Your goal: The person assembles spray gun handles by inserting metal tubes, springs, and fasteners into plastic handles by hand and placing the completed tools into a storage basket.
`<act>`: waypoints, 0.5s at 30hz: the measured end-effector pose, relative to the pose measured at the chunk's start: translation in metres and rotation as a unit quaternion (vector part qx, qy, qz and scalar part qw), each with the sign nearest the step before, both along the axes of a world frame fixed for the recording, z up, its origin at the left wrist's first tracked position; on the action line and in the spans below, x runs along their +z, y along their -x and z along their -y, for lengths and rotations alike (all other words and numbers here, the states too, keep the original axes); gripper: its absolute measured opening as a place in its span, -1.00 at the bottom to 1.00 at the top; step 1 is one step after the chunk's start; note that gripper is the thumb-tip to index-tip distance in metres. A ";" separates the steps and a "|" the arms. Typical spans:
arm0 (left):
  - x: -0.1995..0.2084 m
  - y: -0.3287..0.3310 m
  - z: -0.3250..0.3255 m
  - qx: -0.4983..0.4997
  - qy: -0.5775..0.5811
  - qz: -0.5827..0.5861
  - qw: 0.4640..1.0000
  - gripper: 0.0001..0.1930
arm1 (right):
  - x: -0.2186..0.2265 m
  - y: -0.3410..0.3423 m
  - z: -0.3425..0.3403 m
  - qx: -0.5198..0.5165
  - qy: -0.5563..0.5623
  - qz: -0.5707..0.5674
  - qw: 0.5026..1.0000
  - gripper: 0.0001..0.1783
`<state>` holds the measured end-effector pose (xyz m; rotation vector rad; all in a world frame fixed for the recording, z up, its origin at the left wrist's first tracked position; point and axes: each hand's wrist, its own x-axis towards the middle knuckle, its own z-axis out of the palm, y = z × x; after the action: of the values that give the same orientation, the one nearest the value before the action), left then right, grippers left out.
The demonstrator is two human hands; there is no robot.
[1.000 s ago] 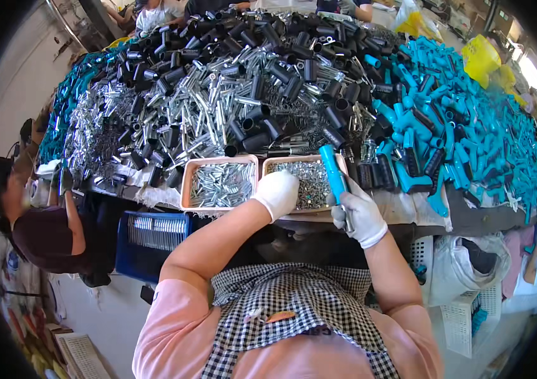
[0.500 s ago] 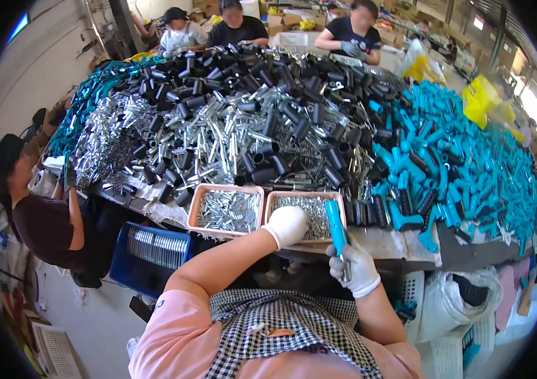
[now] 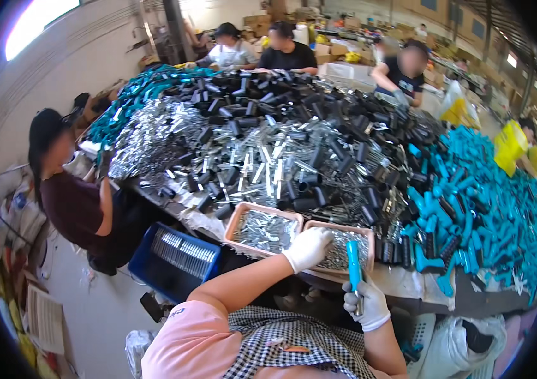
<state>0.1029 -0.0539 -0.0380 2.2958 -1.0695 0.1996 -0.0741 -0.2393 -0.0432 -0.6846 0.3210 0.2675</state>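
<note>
My left hand (image 3: 309, 249), in a white glove, is over the left side of a pink tray (image 3: 371, 239) of small metal parts. Its fingers are drawn together at the parts; whatever is between them cannot be made out. Just right of and nearer than that tray, my right hand (image 3: 369, 306), also gloved, grips a teal plastic handle (image 3: 353, 260) with a metal shaft at its lower end. The handle stands nearly upright, teal end up. A second pink tray (image 3: 229, 227), holding longer silvery pins, sits to the left.
Beyond the trays rise heaps of silvery metal parts (image 3: 262, 158), black tubes (image 3: 300, 104) and teal handles (image 3: 470, 208). A blue crate (image 3: 142, 262) of metal rods stands lower left. One person (image 3: 72, 189) works at the left; several others are across the table.
The view has swung left, so the scene sits further right and lower. My left hand stays at the tray with its fingers together; my right hand still grips the upright teal handle.
</note>
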 end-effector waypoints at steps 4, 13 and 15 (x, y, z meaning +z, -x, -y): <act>-0.008 0.000 -0.001 -0.036 0.089 0.042 0.995 -0.88 | -0.001 -0.001 -0.003 0.008 -0.022 -0.011 1.000 -0.56; 0.030 0.025 -0.013 -0.279 0.166 -0.076 0.943 -0.81 | 0.015 -0.005 -0.012 0.091 -0.054 -0.007 0.994 -0.47; 0.033 0.024 -0.015 -0.300 0.161 -0.124 0.932 -0.85 | 0.017 -0.004 -0.013 0.100 -0.059 -0.006 0.993 -0.46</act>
<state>0.0792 -0.0393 -0.0050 1.5712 -1.4229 -0.1481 -0.0696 -0.2267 -0.0265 -0.5983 0.2454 0.4783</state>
